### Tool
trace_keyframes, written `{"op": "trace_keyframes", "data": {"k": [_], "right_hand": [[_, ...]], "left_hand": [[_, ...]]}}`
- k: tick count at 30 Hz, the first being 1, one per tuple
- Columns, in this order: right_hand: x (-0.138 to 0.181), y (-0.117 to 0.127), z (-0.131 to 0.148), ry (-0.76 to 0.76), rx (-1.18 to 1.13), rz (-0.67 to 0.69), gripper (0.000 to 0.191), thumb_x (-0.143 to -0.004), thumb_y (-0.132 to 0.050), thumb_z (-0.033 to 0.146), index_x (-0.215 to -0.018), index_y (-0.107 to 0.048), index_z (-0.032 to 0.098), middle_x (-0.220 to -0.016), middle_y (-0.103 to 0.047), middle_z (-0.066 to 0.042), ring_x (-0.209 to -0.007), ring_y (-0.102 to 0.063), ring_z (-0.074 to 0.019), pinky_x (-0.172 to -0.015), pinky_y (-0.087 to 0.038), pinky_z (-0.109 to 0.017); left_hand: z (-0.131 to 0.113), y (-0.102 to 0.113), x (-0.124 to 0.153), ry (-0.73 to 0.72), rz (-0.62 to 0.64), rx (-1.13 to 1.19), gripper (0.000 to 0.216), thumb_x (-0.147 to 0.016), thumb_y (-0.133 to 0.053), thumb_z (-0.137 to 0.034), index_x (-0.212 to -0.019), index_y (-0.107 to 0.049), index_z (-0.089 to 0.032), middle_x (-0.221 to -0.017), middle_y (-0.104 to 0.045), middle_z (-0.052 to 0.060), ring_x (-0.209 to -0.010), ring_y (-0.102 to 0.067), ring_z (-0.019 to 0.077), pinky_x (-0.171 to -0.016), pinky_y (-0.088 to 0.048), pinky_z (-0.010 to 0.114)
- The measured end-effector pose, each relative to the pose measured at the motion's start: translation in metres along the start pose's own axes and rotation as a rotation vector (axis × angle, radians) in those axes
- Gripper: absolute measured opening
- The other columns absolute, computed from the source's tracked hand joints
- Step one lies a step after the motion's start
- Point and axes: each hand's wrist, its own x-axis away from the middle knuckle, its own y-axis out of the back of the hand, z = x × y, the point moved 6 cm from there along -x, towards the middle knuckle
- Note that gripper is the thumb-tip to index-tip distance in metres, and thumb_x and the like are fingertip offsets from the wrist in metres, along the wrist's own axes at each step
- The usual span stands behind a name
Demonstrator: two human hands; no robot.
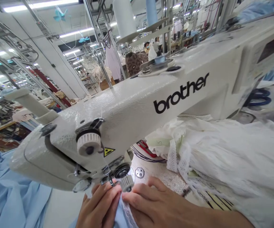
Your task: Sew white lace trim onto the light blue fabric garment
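Observation:
Below the head of a white sewing machine marked "brother", both my hands work close together at the needle area. My left hand is closed, its fingers pressed together on light blue fabric. Just to its right, my right hand has bent fingers holding down a white lace trim along the edge of that fabric. The needle and presser foot are mostly hidden by the machine head and my fingertips.
White lace-trimmed fabric is heaped right of the needle. More blue cloth lies at left. Red-handled scissors and dark cords sit behind the needle. Blue scissor handles show at far right; a thread cone stands above.

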Motion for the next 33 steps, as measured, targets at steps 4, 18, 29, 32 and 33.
{"op": "trace_keyframes", "data": {"k": [4,18,29,32,33], "right_hand": [[0.0023,-0.0041,0.0020,-0.028,-0.015,-0.064,0.033,-0.100,-0.036,0.004,-0.086,-0.064,0.015,-0.098,-0.069,-0.001,-0.081,-0.056,-0.0136,-0.072,-0.039,-0.032],[0.0011,-0.0022,-0.0004,-0.020,-0.027,-0.030,0.034,-0.101,-0.035,0.006,-0.087,-0.065,0.014,-0.100,-0.069,-0.003,-0.084,-0.057,-0.0138,-0.073,-0.039,-0.032],[-0.0024,0.0017,-0.0027,-0.029,-0.021,-0.017,0.032,-0.100,-0.035,0.005,-0.093,-0.066,0.012,-0.107,-0.069,-0.003,-0.084,-0.055,-0.0149,-0.072,-0.038,-0.033],[-0.0012,0.0014,-0.0021,-0.023,-0.024,0.003,0.030,-0.100,-0.037,0.006,-0.094,-0.066,0.012,-0.108,-0.069,-0.004,-0.085,-0.055,-0.0155,-0.072,-0.038,-0.033],[-0.0007,0.0010,-0.0018,-0.023,-0.025,0.013,0.030,-0.100,-0.037,0.006,-0.095,-0.066,0.012,-0.108,-0.068,-0.004,-0.086,-0.055,-0.0155,-0.072,-0.038,-0.034]], "left_hand": [[0.0008,0.0014,-0.0030,0.028,0.013,0.006,0.024,-0.095,-0.053,-0.030,-0.117,-0.063,-0.028,-0.113,-0.073,-0.001,-0.099,-0.070,0.0129,-0.080,-0.054,0.023],[0.0002,-0.0029,0.0021,0.117,-0.011,0.065,0.030,-0.100,-0.042,-0.027,-0.124,-0.060,-0.032,-0.115,-0.072,0.000,-0.096,-0.070,0.0150,-0.087,-0.048,0.030],[-0.0001,-0.0021,-0.0035,0.157,-0.029,0.132,0.027,-0.098,-0.046,-0.024,-0.119,-0.061,-0.030,-0.109,-0.074,-0.001,-0.091,-0.069,0.0148,-0.083,-0.040,0.031],[-0.0007,-0.0018,-0.0044,0.164,-0.035,0.148,0.025,-0.098,-0.047,-0.024,-0.117,-0.061,-0.031,-0.110,-0.074,-0.002,-0.093,-0.069,0.0136,-0.082,-0.039,0.030],[-0.0006,-0.0017,-0.0048,0.166,-0.035,0.147,0.025,-0.098,-0.047,-0.025,-0.116,-0.062,-0.030,-0.110,-0.074,-0.002,-0.094,-0.069,0.0138,-0.081,-0.039,0.030]]}}
